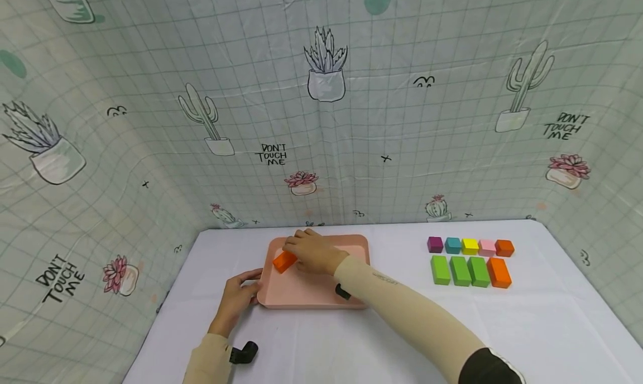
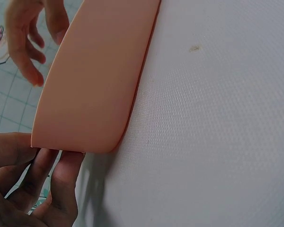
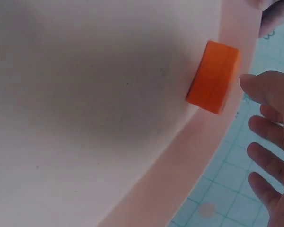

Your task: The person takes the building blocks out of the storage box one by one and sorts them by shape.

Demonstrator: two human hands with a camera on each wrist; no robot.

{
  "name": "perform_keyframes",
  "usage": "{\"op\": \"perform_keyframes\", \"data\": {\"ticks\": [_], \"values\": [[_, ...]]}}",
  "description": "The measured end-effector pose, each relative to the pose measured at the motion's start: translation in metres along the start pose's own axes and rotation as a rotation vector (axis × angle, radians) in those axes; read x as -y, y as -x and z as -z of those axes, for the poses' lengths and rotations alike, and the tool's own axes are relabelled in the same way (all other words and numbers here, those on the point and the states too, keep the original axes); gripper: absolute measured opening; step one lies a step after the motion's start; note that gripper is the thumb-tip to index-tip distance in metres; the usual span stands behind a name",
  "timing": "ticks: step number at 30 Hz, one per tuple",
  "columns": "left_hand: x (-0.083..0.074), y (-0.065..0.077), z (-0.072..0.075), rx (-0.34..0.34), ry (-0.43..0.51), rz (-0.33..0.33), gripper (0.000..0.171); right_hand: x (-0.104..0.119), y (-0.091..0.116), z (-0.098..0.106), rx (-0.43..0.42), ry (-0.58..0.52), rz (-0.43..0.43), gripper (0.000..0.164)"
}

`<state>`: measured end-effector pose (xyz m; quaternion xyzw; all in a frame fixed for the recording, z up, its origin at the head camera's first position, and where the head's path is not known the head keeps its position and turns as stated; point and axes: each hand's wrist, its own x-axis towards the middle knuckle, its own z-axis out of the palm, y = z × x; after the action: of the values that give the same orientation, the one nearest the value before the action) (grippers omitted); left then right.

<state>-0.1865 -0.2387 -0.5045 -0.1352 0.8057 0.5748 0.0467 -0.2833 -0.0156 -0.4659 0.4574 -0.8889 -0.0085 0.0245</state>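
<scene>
A pink rectangular tray (image 1: 311,292) lies on the white table. My left hand (image 1: 238,297) is at its left end, fingertips touching the outside of the wall; in the left wrist view the fingers (image 2: 66,182) meet that wall from outside. Inside the tray, near its far left corner, sits an orange block (image 1: 284,262), close against the wall in the right wrist view. Over this corner is my right hand (image 1: 316,252), right beside the block. Its thumb (image 3: 262,87) appears just apart from the block, with the other fingers spread loosely past the rim.
To the right of the tray stand two rows of blocks. The back row has small cubes: purple (image 1: 435,244), teal (image 1: 453,245), yellow (image 1: 470,246), pink (image 1: 486,247) and orange (image 1: 504,248). In front are green blocks (image 1: 460,270) and an orange block (image 1: 499,273). Printed cloth (image 1: 351,127) hangs behind.
</scene>
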Motion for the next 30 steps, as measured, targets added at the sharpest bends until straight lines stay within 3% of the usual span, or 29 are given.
{"op": "perform_keyframes", "data": {"ticks": [10, 30], "values": [[0.001, 0.001, 0.0, 0.001, 0.0, 0.001, 0.038, -0.001, -0.004, -0.009, 0.073, 0.006, -0.004, 0.04], [0.001, 0.001, 0.0, -0.002, 0.016, -0.012, 0.038, -0.005, -0.003, -0.015, 0.064, -0.011, 0.038, 0.033]]}}
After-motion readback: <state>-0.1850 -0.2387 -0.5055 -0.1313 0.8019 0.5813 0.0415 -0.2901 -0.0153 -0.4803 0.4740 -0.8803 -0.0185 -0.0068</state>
